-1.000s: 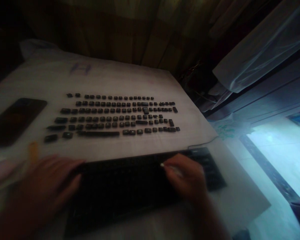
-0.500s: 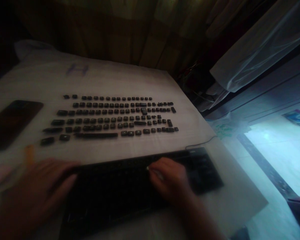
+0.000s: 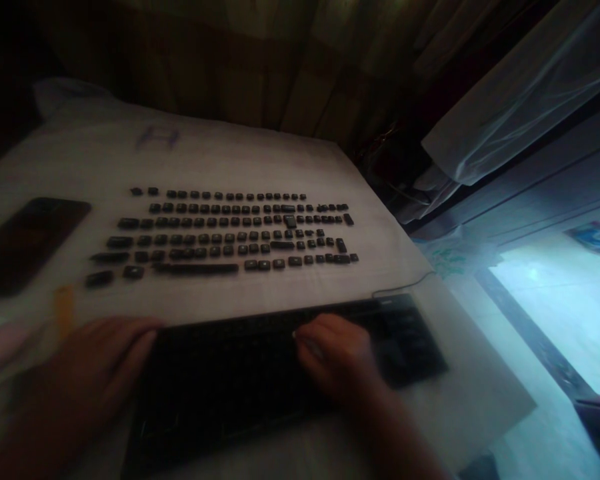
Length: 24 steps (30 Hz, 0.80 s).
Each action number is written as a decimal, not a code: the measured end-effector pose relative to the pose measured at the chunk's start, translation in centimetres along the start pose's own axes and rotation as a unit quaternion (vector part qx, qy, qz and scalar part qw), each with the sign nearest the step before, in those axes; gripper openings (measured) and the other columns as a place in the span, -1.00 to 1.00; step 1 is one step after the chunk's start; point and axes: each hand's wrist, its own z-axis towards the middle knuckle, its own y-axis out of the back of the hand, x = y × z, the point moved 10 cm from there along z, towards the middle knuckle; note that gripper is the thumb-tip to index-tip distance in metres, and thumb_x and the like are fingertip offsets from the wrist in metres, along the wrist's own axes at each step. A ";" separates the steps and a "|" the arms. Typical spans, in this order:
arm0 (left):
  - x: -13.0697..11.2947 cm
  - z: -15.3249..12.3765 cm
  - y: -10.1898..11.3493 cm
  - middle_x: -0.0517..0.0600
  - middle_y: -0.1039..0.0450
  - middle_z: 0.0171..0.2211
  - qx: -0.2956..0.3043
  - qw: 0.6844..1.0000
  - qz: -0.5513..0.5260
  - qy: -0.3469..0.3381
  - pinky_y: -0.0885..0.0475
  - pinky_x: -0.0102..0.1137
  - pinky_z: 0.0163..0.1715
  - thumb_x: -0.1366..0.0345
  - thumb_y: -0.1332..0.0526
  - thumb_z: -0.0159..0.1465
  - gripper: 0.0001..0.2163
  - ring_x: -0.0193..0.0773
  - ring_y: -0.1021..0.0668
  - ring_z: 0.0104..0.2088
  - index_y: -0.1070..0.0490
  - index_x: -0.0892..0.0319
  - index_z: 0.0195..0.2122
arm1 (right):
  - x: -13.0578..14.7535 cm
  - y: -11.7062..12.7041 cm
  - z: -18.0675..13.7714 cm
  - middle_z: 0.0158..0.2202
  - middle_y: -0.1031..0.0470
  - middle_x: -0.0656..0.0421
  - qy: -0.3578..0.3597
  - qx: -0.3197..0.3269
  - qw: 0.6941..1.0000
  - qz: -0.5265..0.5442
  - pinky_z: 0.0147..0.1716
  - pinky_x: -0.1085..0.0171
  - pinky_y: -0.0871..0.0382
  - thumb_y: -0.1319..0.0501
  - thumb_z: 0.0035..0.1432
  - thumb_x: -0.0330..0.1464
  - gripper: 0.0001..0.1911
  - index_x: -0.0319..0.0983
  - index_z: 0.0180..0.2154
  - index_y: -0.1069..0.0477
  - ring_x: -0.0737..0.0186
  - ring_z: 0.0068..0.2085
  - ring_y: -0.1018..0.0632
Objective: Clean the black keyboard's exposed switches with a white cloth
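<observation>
A black keyboard base (image 3: pixel 215 380) with its keycaps off lies slightly tilted on the white-covered table. My left hand (image 3: pixel 100 367) is at its upper left corner, thumb and fingers closed on the edge. Over the middle right of the base, my right hand (image 3: pixel 335 353) is closed in a pinch. A small white tip shows at its fingertips, but blur and dimness hide what it is. Beyond the base, the loose black keycaps (image 3: pixel 229 250) lie in several rows, with the long space bar (image 3: pixel 200 269) in the nearest row.
A dark phone (image 3: pixel 30 240) lies on the left. An orange strip (image 3: pixel 64 310) sits behind my left hand, and a blurred pinkish thing (image 3: pixel 3 343) is at the left edge. The keyboard's cable (image 3: pixel 405 289) runs off to the right. Curtains (image 3: pixel 260 73) hang behind the table.
The view has shifted very slightly. Both hands stay in nearly the same places on the keyboard base, and the keycap rows are unchanged.
</observation>
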 end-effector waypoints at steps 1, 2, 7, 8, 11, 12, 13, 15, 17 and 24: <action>-0.3 0.2 0.2 0.01 -0.58 -0.31 -0.003 1.000 -0.002 -0.004 -0.42 -0.19 -0.19 0.10 0.00 0.36 -0.69 -0.09 -0.59 -0.27 -0.50 0.08 -0.22 | 0.0 0.0 0.0 -0.49 -0.52 0.16 -0.001 -0.001 1.000 -0.002 -0.44 0.33 -0.40 -0.15 0.16 -0.54 -0.81 -0.23 -0.40 -0.50 0.26 -0.46 -0.52; -0.6 0.3 0.4 0.01 -0.58 -0.33 -0.006 1.000 -0.002 -0.008 -0.42 -0.19 -0.21 0.10 0.00 0.36 -0.69 -0.09 -0.59 -0.29 -0.51 0.09 -0.23 | 0.0 0.0 0.0 -0.49 -0.52 0.16 -0.002 -0.002 1.000 -0.003 -0.44 0.33 -0.40 -0.15 0.16 -0.54 -0.81 -0.23 -0.40 -0.50 0.26 -0.45 -0.52; -1.5 0.9 1.2 -0.01 -0.60 -0.37 -0.018 1.000 0.003 -0.021 -0.43 -0.22 -0.26 0.12 -0.01 0.35 -0.70 -0.11 -0.60 -0.34 -0.51 0.09 -0.27 | -0.2 -0.1 0.1 -0.50 -0.51 0.16 -0.006 0.000 1.000 -0.018 -0.45 0.34 -0.39 -0.15 0.15 -0.53 -0.81 -0.22 -0.42 -0.50 0.26 -0.46 -0.52; -1.7 0.9 1.3 -0.02 -0.60 -0.38 -0.020 1.000 0.004 -0.024 -0.44 -0.22 -0.28 0.12 -0.01 0.35 -0.69 -0.11 -0.60 -0.35 -0.51 0.08 -0.28 | -0.2 -0.2 0.1 -0.50 -0.51 0.17 -0.009 0.002 1.000 -0.022 -0.46 0.34 -0.38 -0.14 0.15 -0.52 -0.80 -0.22 -0.42 -0.50 0.27 -0.47 -0.51; -1.7 1.0 1.4 -0.01 -0.60 -0.39 -0.024 1.000 0.002 -0.019 -0.45 -0.22 -0.28 0.11 -0.01 0.35 -0.69 -0.11 -0.61 -0.35 -0.51 0.09 -0.28 | -0.3 -0.2 0.0 -0.51 -0.49 0.17 -0.014 0.009 0.999 -0.028 -0.47 0.33 -0.37 -0.14 0.14 -0.53 -0.80 -0.22 -0.43 -0.50 0.26 -0.48 -0.50; -1.6 1.0 1.3 -0.01 -0.60 -0.38 -0.024 1.000 0.000 -0.016 -0.45 -0.22 -0.28 0.11 -0.01 0.34 -0.69 -0.11 -0.61 -0.34 -0.52 0.09 -0.28 | -0.3 -0.2 0.0 -0.52 -0.49 0.17 -0.014 0.010 1.000 -0.026 -0.47 0.33 -0.37 -0.14 0.14 -0.53 -0.80 -0.22 -0.43 -0.50 0.26 -0.48 -0.50; -1.6 1.1 1.3 -0.01 -0.60 -0.38 -0.024 1.000 -0.002 -0.014 -0.45 -0.21 -0.28 0.11 -0.01 0.34 -0.69 -0.10 -0.61 -0.34 -0.52 0.09 -0.28 | -0.3 -0.2 0.0 -0.52 -0.49 0.17 -0.012 0.010 1.000 -0.024 -0.47 0.33 -0.36 -0.14 0.14 -0.53 -0.80 -0.23 -0.43 -0.50 0.25 -0.48 -0.50; -1.6 1.1 1.3 -0.01 -0.60 -0.38 -0.022 1.000 -0.003 -0.012 -0.45 -0.21 -0.28 0.11 -0.02 0.34 -0.69 -0.11 -0.61 -0.35 -0.52 0.09 -0.29 | -0.2 -0.2 0.0 -0.51 -0.49 0.16 -0.008 0.009 1.000 -0.017 -0.47 0.33 -0.37 -0.14 0.14 -0.54 -0.80 -0.24 -0.43 -0.49 0.25 -0.48 -0.51; -1.7 1.2 1.3 -0.01 -0.60 -0.39 -0.020 1.000 -0.003 -0.014 -0.46 -0.21 -0.29 0.10 -0.01 0.34 -0.67 -0.11 -0.61 -0.35 -0.52 0.10 -0.30 | -0.1 -0.2 0.0 -0.51 -0.49 0.16 -0.006 0.009 1.000 -0.014 -0.46 0.33 -0.37 -0.15 0.14 -0.54 -0.81 -0.24 -0.42 -0.50 0.25 -0.48 -0.51; -1.5 1.2 1.5 0.00 -0.61 -0.39 -0.018 1.000 0.002 -0.002 -0.47 -0.21 -0.30 0.07 0.01 0.34 -0.65 -0.11 -0.62 -0.36 -0.52 0.10 -0.30 | 0.1 -0.3 0.1 -0.50 -0.49 0.15 -0.006 0.015 1.000 -0.015 -0.46 0.33 -0.38 -0.16 0.15 -0.54 -0.81 -0.24 -0.42 -0.49 0.24 -0.47 -0.51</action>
